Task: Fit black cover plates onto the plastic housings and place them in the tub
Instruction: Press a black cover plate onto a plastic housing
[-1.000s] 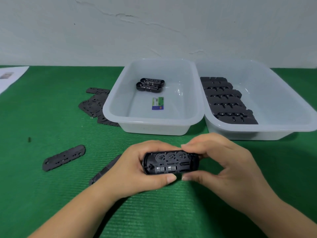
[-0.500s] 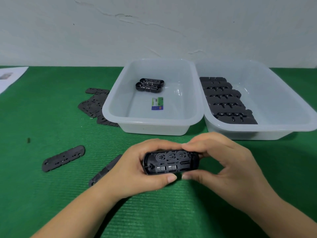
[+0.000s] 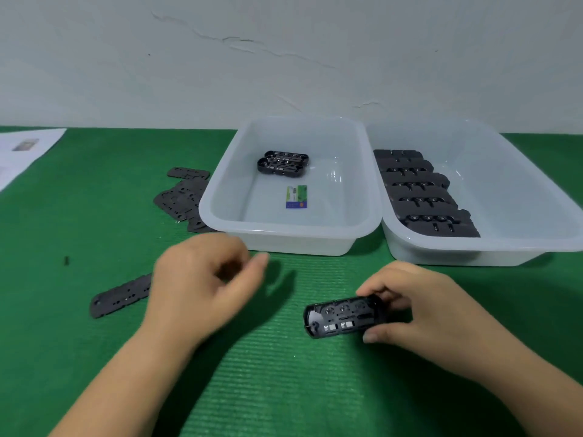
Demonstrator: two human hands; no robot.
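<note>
Green mat [image 3: 284, 389]; housing [image 3: 342, 316] seemingly right-held.

housing [image 3: 342, 316]: glossy black plastic | tub [image 3: 284, 234]: translucent plastic | mat [image 3: 284, 389]: ribbed green

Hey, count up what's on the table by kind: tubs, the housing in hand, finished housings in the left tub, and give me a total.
Tubs: 2, left tub and right tub
Housing held by right hand: 1
Finished housings in left tub: 2
Total: 5
</note>
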